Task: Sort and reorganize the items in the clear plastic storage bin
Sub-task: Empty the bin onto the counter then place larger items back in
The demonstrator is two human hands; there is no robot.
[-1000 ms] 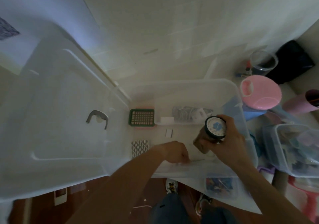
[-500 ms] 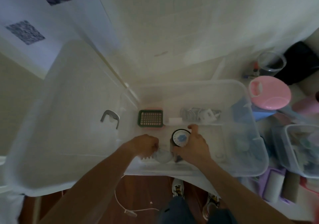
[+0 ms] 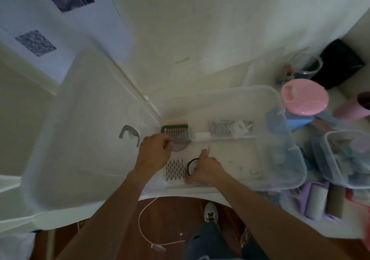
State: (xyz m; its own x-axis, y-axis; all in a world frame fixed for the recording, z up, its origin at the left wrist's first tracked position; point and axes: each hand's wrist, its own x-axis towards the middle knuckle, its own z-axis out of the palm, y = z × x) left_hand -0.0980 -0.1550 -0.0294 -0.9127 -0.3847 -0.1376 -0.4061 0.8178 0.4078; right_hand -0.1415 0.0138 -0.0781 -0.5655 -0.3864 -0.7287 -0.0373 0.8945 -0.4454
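Head view: the fingers (image 3: 170, 145) of the left hand (image 3: 155, 154) are curled round the edge of a round translucent lid or dish (image 3: 180, 146) (blur hides which), held low in the clear plastic storage bin (image 3: 280, 107) just in front of the green grid tray (image 3: 174, 132). The right hand (image 3: 204, 169) is curled over a dark-rimmed round jar (image 3: 191, 166), its forefinger stretched forward to a small white piece (image 3: 205, 149); whether it truly grips the jar I cannot tell. A grey mesh pad (image 3: 175, 170) lies between the two wrists, touching the bin's near wall.

The step looks like setting small items into places along the bin's left end. To do it well, lower the round piece flat beside the green tray without trapping the mesh pad, and stand the jar upright, clear of the bundled cables (image 3: 226, 128) at the back wall.

Both forearms reach in from the near edge, wrists bent downward, left crossing slightly inward. The bin sits on a white tabletop (image 3: 200, 49) with its open lid (image 3: 80, 139) to the left.
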